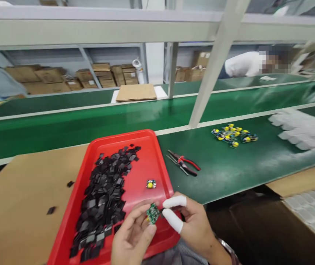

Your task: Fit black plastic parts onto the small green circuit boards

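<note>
Over the near edge of a red tray, my left hand grips a small green circuit board by its edges, with a bit of yellow showing beneath it. My right hand, white covers on thumb and forefinger, pinches a small black piece close beside the board; whether the two touch I cannot tell. Many flat black pieces lie heaped along the tray's left side. Another small board with a yellow part rests on the tray's bare red floor.
Pliers and tweezers lie right of the tray. Farther right are a cluster of yellow-topped boards and white plastic trays. Two loose black pieces sit on the cardboard at left. A slanted post rises behind; a person bends beyond.
</note>
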A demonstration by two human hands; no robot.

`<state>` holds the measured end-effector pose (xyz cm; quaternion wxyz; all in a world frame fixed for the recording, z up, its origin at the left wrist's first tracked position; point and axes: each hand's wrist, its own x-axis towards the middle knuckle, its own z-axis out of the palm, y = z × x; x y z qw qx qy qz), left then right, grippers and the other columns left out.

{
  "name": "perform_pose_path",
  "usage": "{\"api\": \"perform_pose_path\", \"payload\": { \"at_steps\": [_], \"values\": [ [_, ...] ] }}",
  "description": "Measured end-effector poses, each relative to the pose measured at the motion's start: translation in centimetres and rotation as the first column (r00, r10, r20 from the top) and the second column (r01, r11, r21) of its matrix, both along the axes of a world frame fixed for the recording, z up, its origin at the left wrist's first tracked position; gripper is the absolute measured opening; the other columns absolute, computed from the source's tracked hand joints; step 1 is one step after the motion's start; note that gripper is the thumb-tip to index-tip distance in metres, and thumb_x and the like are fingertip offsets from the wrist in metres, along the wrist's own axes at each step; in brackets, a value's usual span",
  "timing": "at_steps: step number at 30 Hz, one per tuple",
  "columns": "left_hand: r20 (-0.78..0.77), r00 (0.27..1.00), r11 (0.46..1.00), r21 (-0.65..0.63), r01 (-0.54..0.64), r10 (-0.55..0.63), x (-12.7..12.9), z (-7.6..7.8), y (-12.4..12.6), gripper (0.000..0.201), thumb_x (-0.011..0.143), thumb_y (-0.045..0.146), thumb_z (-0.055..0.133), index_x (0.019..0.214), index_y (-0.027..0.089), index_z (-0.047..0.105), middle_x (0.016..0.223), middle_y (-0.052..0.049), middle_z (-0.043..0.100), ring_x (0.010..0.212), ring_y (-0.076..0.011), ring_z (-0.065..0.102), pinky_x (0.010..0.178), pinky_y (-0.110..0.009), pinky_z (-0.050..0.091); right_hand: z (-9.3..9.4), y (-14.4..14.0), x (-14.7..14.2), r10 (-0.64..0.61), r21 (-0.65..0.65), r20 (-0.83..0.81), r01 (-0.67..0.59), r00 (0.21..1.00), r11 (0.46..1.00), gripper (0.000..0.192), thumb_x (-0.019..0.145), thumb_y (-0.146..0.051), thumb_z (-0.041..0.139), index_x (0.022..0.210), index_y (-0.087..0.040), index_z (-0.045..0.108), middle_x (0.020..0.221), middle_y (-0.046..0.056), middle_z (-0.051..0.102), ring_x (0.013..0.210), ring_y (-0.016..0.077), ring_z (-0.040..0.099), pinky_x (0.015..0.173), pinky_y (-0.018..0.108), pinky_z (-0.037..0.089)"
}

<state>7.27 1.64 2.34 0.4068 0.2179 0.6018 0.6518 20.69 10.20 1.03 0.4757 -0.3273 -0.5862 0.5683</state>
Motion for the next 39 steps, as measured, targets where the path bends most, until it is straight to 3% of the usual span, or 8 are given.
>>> {"api": "perform_pose_path", "payload": {
  "at_steps": [3, 10, 15, 28, 36, 39],
  "values": [
    [0.024, 0.999, 0.999, 0.031, 0.020, -0.021, 0.2, 0.3, 0.2, 0.038, 0.069, 0.033, 0.093, 0.102, 0.019, 0.080, 0.112, -0.011, 0.080, 0.108, -0.0278, 0.076, 0.095, -0.028, 0.061, -0.3, -0.4, 0.2, 0.018, 0.015, 0.030, -0.018, 0.999, 1.000, 0.014, 0.085, -0.011, 0.070, 0.090, -0.023, 0.074, 0.083, 0.000, 0.073, 0.073, 0.0136, 0.070, 0.070, 0.023, 0.056],
    [-0.013, 0.967, 0.967, 0.004, 0.254, -0.254, -1.5, -0.9, -0.7, 0.036, 0.083, 0.027, 0.083, 0.118, 0.022, 0.078, 0.125, -0.013, 0.077, 0.117, -0.0275, 0.073, 0.102, -0.032, 0.058, -0.5, -0.7, -0.1, 0.031, 0.084, 0.073, -0.037, 0.997, 0.996, 0.010, 0.090, -0.013, 0.068, 0.092, -0.022, 0.071, 0.083, 0.001, 0.069, 0.072, 0.0149, 0.069, 0.069, 0.026, 0.056],
    [-0.070, 0.965, 0.968, 0.007, 0.252, -0.251, -1.5, -1.2, -0.6, 0.033, 0.083, 0.023, 0.082, 0.117, 0.025, 0.079, 0.124, -0.011, 0.078, 0.113, -0.0265, 0.075, 0.099, -0.030, 0.060, -0.5, -0.7, 0.1, 0.021, 0.120, 0.091, -0.032, 0.996, 0.992, 0.012, 0.092, -0.012, 0.065, 0.094, -0.023, 0.070, 0.084, 0.001, 0.067, 0.074, 0.0155, 0.069, 0.070, 0.028, 0.057],
    [-0.070, 0.967, 0.965, 0.077, 0.251, -0.246, -1.0, -0.2, 0.3, 0.029, 0.081, 0.017, 0.083, 0.108, 0.028, 0.083, 0.120, -0.007, 0.076, 0.109, -0.0245, 0.076, 0.096, -0.027, 0.061, -0.3, -0.9, -0.5, -0.046, 0.140, 0.172, 0.022, 0.984, 0.990, 0.012, 0.086, -0.009, 0.064, 0.085, -0.022, 0.066, 0.076, -0.001, 0.065, 0.065, 0.0135, 0.063, 0.064, 0.025, 0.053],
    [-0.112, 0.961, 0.962, 0.078, 0.263, -0.254, -1.1, -0.4, 0.1, 0.031, 0.080, 0.015, 0.083, 0.108, 0.027, 0.083, 0.117, -0.009, 0.076, 0.108, -0.0260, 0.076, 0.096, -0.031, 0.062, -0.3, -0.4, -0.1, 0.052, 0.160, 0.147, -0.076, 0.988, 0.984, 0.016, 0.084, -0.005, 0.063, 0.086, -0.020, 0.066, 0.076, -0.001, 0.064, 0.065, 0.0137, 0.061, 0.064, 0.026, 0.051],
    [-0.105, 0.957, 0.958, 0.066, 0.280, -0.272, -1.2, -0.4, 0.1, 0.032, 0.080, 0.016, 0.083, 0.109, 0.027, 0.083, 0.114, -0.008, 0.077, 0.103, -0.0250, 0.078, 0.091, -0.029, 0.064, -0.4, -0.2, 0.1, 0.079, 0.237, 0.138, -0.111, 0.987, 0.965, 0.014, 0.086, -0.006, 0.063, 0.087, -0.020, 0.068, 0.078, 0.000, 0.064, 0.067, 0.0138, 0.061, 0.064, 0.026, 0.050]
  ]
}}
